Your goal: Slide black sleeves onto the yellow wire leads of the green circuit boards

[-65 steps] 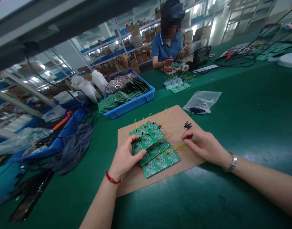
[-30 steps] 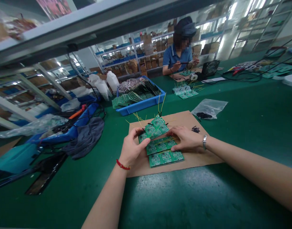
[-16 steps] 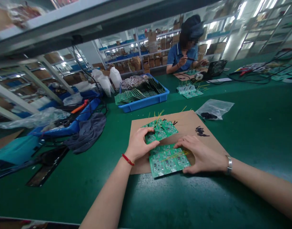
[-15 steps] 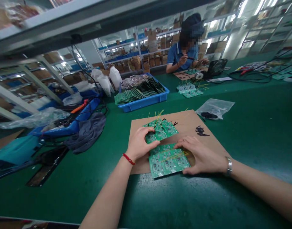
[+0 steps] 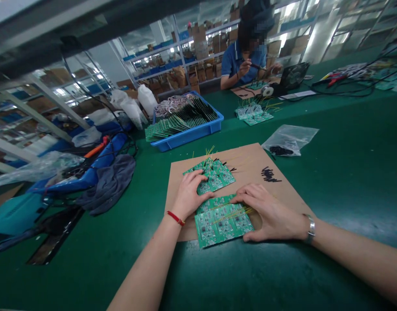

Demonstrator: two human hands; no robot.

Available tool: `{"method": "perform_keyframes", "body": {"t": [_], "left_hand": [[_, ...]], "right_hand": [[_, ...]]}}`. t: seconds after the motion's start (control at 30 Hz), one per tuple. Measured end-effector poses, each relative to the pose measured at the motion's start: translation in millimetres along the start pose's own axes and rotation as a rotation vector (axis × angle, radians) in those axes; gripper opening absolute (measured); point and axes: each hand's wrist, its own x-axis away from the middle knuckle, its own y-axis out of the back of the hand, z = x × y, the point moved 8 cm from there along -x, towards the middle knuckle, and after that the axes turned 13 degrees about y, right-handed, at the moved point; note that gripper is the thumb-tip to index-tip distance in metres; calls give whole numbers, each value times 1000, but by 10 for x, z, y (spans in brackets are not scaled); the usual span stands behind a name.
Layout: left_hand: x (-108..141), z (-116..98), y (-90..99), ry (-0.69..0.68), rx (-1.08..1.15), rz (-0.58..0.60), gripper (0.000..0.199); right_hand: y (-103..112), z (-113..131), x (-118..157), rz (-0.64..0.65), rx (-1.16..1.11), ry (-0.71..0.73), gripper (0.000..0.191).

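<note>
Left hand [image 5: 188, 196] and right hand [image 5: 269, 214] rest on green circuit boards [image 5: 222, 226].

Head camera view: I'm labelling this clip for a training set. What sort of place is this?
Most likely an electronics assembly workshop: green circuit boards with yellow wires lie on a cardboard sheet, a blue tray holds stacked boards, and shelves of cardboard boxes stand behind.

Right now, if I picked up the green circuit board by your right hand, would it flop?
The green circuit board probably won't flop: it lies flat with straight edges, so it looks stiff. It looks thin, so likely light. The thin yellow wires poking from it would probably bend easily.
</note>
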Motion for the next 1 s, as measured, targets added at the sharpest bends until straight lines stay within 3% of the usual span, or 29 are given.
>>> {"method": "perform_keyframes", "body": {"t": [0.17, 0.27, 0.33, 0.47, 0.57, 0.63, 0.8, 0.9, 1.0], "left_hand": [[35, -37, 156, -10, 9, -67, 39], [144, -140, 371, -10, 57, -125, 23], [232, -239, 434, -25, 96, -86, 13], [373, -451, 290, -76, 150, 138, 9], [418, -544, 131, -77, 135, 223, 8], [427, -559, 52, -49, 115, 239, 7], [442, -546, -13, 28, 156, 226, 2], [443, -544, -25, 60, 183, 209, 6], [436, -562, -48, 70, 168, 187, 9]], "right_hand": [[76, -6, 4, -60, 29, -2, 71], [83, -54, 9, -72, 53, -33, 71], [70, -80, 18, -78, 61, -44, 70], [76, -89, 42, -95, 56, -32, 70], [139, -88, 57, -95, 51, -29, 77], [203, -94, 63, -105, 46, -33, 69], [299, -150, 66, -167, 56, -86, 28], [335, -195, 69, -197, 99, -107, 22], [524, -288, 121, -306, 183, -148, 20]]}}
